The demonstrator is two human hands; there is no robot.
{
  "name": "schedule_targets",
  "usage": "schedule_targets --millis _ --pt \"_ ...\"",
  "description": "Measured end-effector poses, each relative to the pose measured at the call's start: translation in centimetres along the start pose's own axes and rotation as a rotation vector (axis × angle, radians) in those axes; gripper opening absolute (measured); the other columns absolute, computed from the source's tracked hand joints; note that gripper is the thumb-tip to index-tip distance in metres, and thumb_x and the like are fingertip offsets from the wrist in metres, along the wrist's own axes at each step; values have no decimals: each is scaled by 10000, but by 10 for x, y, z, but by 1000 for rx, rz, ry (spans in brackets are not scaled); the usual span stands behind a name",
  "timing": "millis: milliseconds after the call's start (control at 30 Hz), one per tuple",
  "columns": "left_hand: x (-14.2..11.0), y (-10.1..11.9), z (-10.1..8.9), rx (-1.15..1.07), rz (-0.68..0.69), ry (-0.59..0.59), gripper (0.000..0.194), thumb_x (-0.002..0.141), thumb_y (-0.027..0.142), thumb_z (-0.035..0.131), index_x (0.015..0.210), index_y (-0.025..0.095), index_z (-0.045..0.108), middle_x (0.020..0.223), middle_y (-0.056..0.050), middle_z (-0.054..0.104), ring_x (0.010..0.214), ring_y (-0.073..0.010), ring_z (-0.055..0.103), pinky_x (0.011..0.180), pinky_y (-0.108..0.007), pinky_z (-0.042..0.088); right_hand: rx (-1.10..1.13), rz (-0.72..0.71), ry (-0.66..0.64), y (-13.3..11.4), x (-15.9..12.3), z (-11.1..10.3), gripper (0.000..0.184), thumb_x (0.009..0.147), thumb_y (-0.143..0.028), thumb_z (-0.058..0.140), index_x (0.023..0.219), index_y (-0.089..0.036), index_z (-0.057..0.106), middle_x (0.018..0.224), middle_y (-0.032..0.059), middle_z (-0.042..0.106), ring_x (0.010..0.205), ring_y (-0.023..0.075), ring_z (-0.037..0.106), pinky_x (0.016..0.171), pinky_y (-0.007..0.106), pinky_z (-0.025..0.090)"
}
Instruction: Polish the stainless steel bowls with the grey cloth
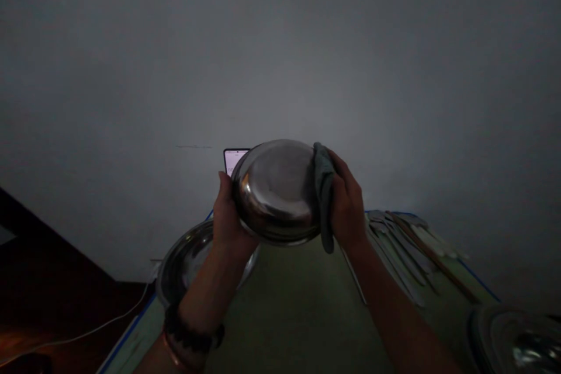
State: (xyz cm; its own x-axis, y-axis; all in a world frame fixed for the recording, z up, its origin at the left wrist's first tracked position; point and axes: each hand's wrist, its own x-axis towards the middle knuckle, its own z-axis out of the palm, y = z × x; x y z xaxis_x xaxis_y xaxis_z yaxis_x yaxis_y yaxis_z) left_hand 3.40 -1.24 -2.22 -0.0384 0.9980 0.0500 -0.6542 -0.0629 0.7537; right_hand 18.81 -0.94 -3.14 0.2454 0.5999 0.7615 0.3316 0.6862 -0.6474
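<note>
A shiny metal bowl [280, 187] is held up over the table, its rounded underside turned toward me. My left hand [230, 216] grips the bowl's left rim, thumb pointing up along the edge. On the other side, my right hand [348, 204] is closed on a grey-green cloth [324, 196] and presses it against the bowl's right edge. Its fingertips are partly hidden behind the cloth and bowl. Below my left forearm sits a wide metal basin [175, 263] on the table's left side.
A lit phone [234, 159] stands behind the bowl, near the wall [280, 58]. Several long utensils [407, 251] lie on the table [298, 315] at right. Stacked metal dishes [512, 333] stand at the lower right. A white cable [100, 325] trails at left.
</note>
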Motion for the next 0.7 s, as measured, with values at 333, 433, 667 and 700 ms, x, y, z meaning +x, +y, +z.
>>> schedule_targets --millis 333,433,667,700 --pt "-1 -3 6 -265 46 17 630 912 568 269 1304 131 498 1182 -129 660 1211 -280 522 1019 -399 395 -199 -175 94 -8 -35 37 499 933 -300 336 1418 -200 280 1490 129 299 1389 219 253 1115 515 239" --pt "-4 -3 9 -329 -9 -46 632 919 557 273 1332 119 466 1236 -139 626 1263 -286 468 1059 -412 344 -156 -146 111 0 -29 31 492 937 -320 328 1416 -219 285 1471 110 331 1372 214 286 1109 514 252" --pt "-10 -1 14 -350 -23 -96 622 892 579 346 1278 125 525 1278 -123 601 1300 -307 417 1082 -435 319 -117 -218 132 10 -18 14 487 939 -355 297 1412 -239 303 1444 91 374 1350 235 326 1100 514 268" --pt "-11 -1 14 -343 -2 -108 615 894 575 345 1261 122 541 1263 -124 611 1297 -305 422 1081 -431 322 -153 -277 113 8 -20 15 516 929 -365 315 1425 -231 273 1464 99 339 1362 250 302 1098 526 266"
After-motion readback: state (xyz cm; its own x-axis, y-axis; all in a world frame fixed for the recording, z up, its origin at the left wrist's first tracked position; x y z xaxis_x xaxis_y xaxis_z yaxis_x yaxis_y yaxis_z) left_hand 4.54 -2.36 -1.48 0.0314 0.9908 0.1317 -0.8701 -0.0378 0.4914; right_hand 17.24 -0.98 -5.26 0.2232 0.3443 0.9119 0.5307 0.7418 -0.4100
